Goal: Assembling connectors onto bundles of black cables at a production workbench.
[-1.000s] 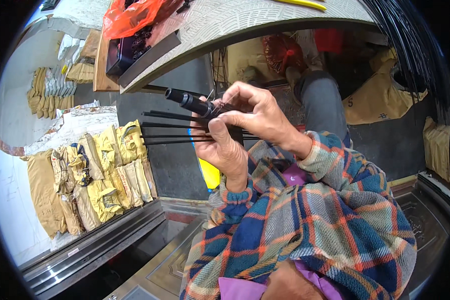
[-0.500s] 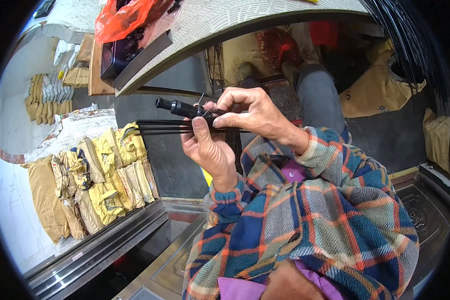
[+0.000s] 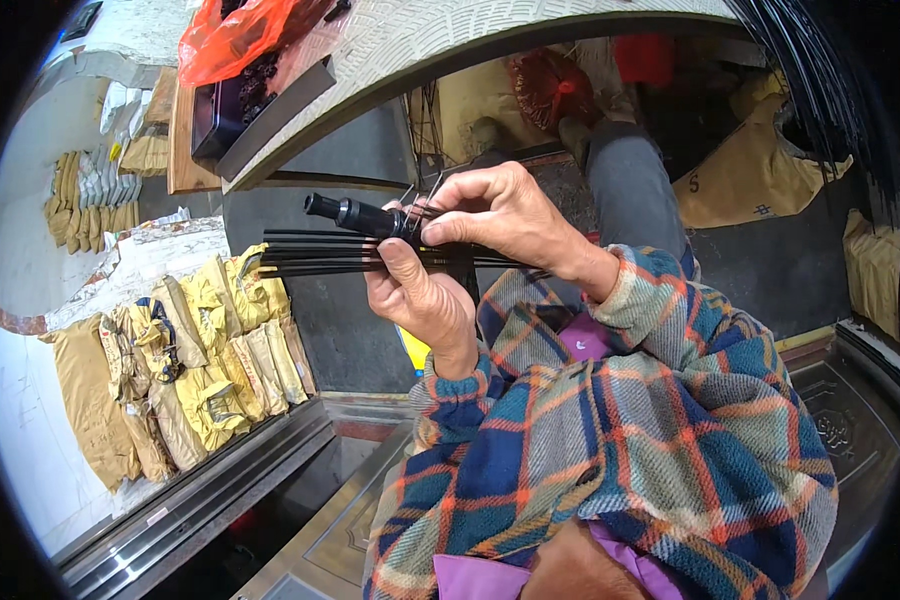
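A black stepped plastic tube [image 3: 348,213] points to the left, with thin bent metal wires [image 3: 435,188] sticking up near its right end. Beneath it, several thin black rods [image 3: 305,262] lie side by side and reach past both sides of my hands. My left hand [image 3: 427,305] is closed round the tube and the rods from below, its thumb pressed against the tube's collar. At the collar's right end, my right hand [image 3: 510,220] pinches a thin black rod between thumb and fingers. Where the rod meets the collar is partly hidden by the fingers.
Ahead is a pale patterned table [image 3: 410,42] with a black box [image 3: 210,125] of small dark parts and an orange plastic bag [image 3: 232,45]. Folded tan and yellow packages [image 3: 185,350] lie to the left. A bundle of thin black rods [image 3: 815,90] hangs at upper right.
The tube has shifted slightly left and tipped a little. The black rods beneath it are spread wider. My right hand stays pinched beside the collar.
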Demonstrator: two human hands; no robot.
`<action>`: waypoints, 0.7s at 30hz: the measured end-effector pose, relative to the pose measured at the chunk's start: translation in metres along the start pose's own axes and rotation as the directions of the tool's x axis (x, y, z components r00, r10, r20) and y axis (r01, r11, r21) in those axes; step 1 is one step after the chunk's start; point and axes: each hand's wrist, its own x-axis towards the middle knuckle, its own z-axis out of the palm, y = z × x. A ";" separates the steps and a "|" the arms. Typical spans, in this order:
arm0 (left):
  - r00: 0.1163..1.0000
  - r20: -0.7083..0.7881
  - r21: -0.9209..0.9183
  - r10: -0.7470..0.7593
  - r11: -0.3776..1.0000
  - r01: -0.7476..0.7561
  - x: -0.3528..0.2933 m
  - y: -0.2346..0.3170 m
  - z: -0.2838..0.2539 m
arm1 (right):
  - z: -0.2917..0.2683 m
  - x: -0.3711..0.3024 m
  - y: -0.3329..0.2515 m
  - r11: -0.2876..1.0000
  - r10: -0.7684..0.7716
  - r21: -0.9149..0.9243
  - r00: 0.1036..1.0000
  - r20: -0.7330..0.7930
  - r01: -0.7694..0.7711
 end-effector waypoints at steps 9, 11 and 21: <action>0.984 0.073 -0.079 -0.163 0.982 0.169 -0.002 0.002 0.003 | 0.008 -0.013 0.006 0.969 -0.227 -0.126 0.967 -0.116 0.212; 0.983 0.073 -0.087 -0.169 0.981 0.175 -0.002 0.002 -0.002 | 0.013 -0.013 0.011 0.976 -0.210 -0.092 0.970 -0.126 0.199; 0.992 0.122 -0.020 -0.026 0.999 0.029 0.000 0.002 0.002 | 0.005 -0.007 -0.005 0.999 -0.006 0.050 0.999 -0.040 0.008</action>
